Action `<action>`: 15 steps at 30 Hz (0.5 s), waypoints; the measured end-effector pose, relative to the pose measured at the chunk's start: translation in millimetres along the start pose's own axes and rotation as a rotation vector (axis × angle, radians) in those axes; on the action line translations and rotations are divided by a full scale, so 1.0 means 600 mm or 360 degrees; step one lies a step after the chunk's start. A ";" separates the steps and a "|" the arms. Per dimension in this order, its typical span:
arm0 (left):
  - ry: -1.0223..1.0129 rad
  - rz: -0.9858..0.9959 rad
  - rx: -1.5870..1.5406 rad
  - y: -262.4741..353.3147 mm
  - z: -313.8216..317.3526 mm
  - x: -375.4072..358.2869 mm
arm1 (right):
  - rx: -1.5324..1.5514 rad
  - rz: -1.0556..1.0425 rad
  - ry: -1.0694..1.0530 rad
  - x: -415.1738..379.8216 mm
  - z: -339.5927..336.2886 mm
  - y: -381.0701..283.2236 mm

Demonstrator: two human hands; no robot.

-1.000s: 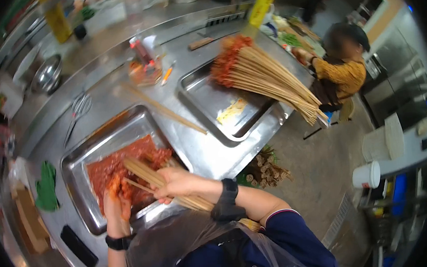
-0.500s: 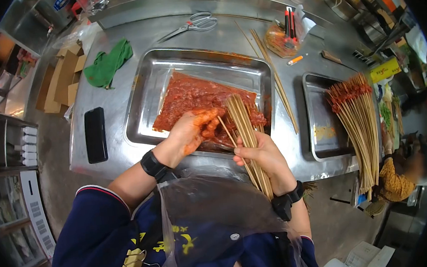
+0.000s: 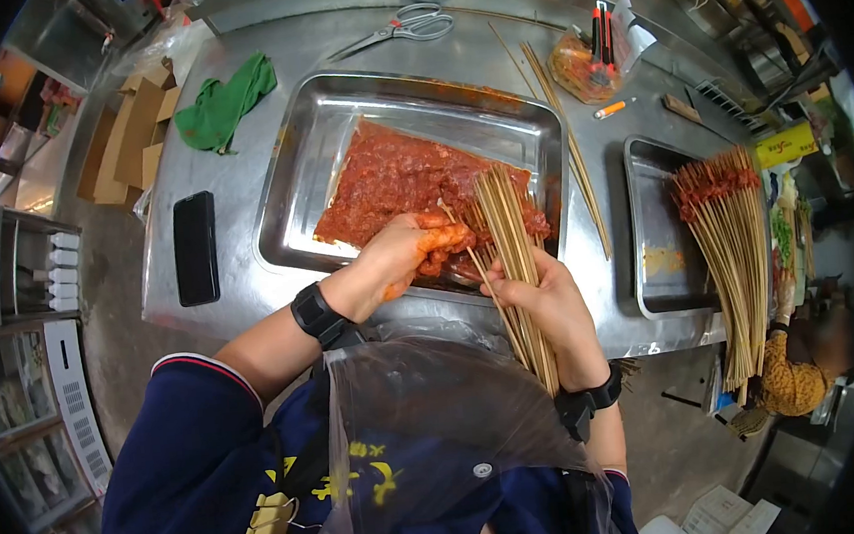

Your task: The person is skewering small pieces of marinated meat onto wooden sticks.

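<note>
My right hand (image 3: 542,303) is wrapped round a bundle of bamboo skewers (image 3: 510,225), their upper ends over the tray and the lower ends by my apron. One skewer stands apart from the bundle, slanting toward my left fingers. My left hand (image 3: 416,252), smeared with red sauce, has its fingers curled together on red marinated meat at that skewer's upper part; the fingertips are partly hidden. Beneath both hands, a slab of red marinated meat (image 3: 390,175) lies in a steel tray (image 3: 288,157).
To the right, a second steel tray (image 3: 647,220) holds many meat-tipped skewers (image 3: 733,263). Scissors (image 3: 408,27), a green cloth (image 3: 224,104), a phone (image 3: 196,248), loose skewers (image 3: 570,145) and a plastic tub (image 3: 577,66) lie around. A co-worker (image 3: 802,373) is at far right.
The whole view has shifted slightly, moving the table things rightward and up. My left hand has moved closer to the skewer bundle. My right hand still grips the bundle.
</note>
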State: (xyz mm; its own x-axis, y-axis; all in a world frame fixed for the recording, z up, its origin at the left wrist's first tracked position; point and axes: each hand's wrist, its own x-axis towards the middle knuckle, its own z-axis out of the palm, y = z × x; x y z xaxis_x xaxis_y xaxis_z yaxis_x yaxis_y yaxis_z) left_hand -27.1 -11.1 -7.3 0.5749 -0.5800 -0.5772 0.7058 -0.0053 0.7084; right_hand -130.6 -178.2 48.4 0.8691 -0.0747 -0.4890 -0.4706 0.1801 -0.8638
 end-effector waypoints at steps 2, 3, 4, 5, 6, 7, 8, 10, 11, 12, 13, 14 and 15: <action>-0.0043 0.0040 0.0034 -0.001 -0.002 0.005 | -0.0028 -0.0013 -0.0005 0.001 -0.001 -0.001; -0.0066 0.0057 0.0050 0.000 -0.001 0.004 | -0.0042 -0.0017 -0.0006 0.001 -0.001 0.000; -0.0069 0.0051 0.0057 0.002 0.000 0.002 | -0.0059 -0.0021 -0.0011 -0.001 -0.001 -0.001; -0.0078 0.0045 0.0065 0.007 0.001 -0.002 | -0.0076 -0.0026 -0.0011 -0.002 -0.001 -0.004; -0.0085 0.0045 0.0077 0.012 0.003 -0.004 | -0.0093 -0.0037 -0.0014 -0.002 -0.002 -0.007; -0.0103 0.0071 0.0116 0.012 0.003 -0.002 | -0.0118 -0.0040 -0.0014 -0.001 -0.004 -0.006; -0.0117 0.0078 0.0109 0.012 0.002 0.001 | -0.0144 -0.0043 -0.0019 0.000 -0.006 -0.004; -0.0138 0.0082 0.0089 0.005 0.000 0.006 | -0.0116 0.0028 -0.0057 0.000 -0.007 -0.004; -0.0141 0.0083 0.0100 0.003 0.001 0.008 | -0.0062 0.0096 -0.0087 -0.001 -0.007 -0.010; -0.0145 0.0084 0.0111 0.001 0.004 0.012 | -0.0008 0.0163 -0.0115 -0.002 -0.007 -0.015; -0.0148 0.0087 0.0122 0.000 0.006 0.016 | 0.0043 0.0162 -0.0146 -0.004 -0.006 -0.019; -0.0110 0.0118 0.0141 -0.003 0.007 0.021 | 0.0093 0.0158 -0.0184 -0.004 -0.004 -0.022; -0.0070 0.0151 0.0161 -0.002 0.011 0.021 | 0.0144 0.0152 -0.0224 -0.003 -0.001 -0.024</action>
State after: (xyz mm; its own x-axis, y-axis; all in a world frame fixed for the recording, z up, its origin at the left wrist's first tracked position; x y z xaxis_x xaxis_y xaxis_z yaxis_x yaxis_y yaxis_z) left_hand -23.4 -23.6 -12.9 0.6168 -0.6168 -0.4889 0.6024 -0.0298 0.7976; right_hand -125.1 -181.3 61.6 0.8369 0.0839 -0.5409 -0.5418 0.2678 -0.7967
